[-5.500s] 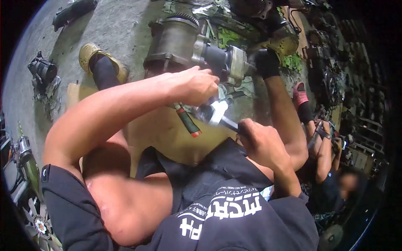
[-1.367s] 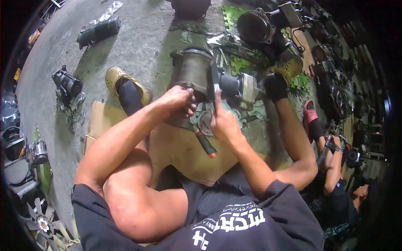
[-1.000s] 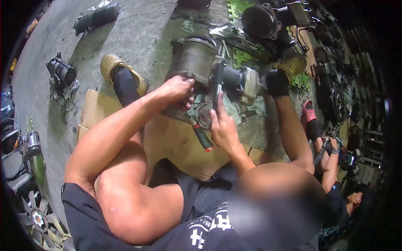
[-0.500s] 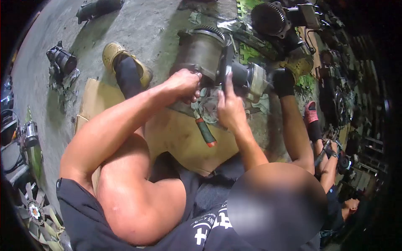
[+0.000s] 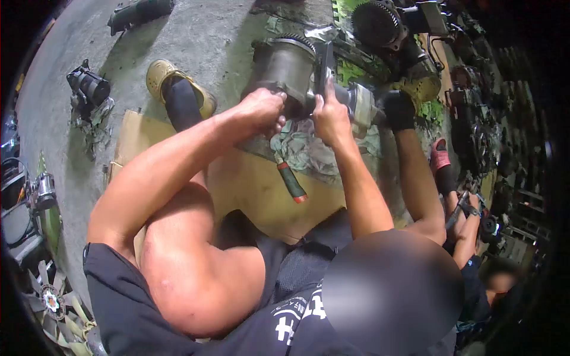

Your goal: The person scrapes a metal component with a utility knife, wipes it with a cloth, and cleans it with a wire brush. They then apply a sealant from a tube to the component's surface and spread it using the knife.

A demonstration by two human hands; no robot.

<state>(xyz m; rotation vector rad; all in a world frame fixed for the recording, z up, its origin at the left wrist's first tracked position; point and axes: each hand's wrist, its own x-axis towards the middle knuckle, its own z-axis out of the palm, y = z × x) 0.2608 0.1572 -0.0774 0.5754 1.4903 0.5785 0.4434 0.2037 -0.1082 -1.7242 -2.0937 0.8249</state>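
A grey metal cylindrical housing (image 5: pixel 284 68) with a toothed gear at its far end lies on the floor in front of me. My left hand (image 5: pixel 265 111) is closed at its lower rim, and what the fingers hold there is hidden. Beside the housing, my right hand (image 5: pixel 332 120) grips a dark flat bar (image 5: pixel 324 65) with a pale edge, the index finger stretched along it. Right of the bar is a metal part (image 5: pixel 362 110). Crumpled cloth (image 5: pixel 309 151) lies below the hands, next to a tool with a green and red handle (image 5: pixel 291 181).
Cardboard (image 5: pixel 255 190) lies between my legs. Another geared housing (image 5: pixel 377 26) is at the upper right, near green matting (image 5: pixel 350 72). A dark machine part (image 5: pixel 89 83) sits on the floor at left. Another person's arms (image 5: pixel 469 228) show at far right.
The bar in my right hand has shifted slightly upward and right, uncovering more cloth. My left hand stays at the housing's rim, a little higher in view.
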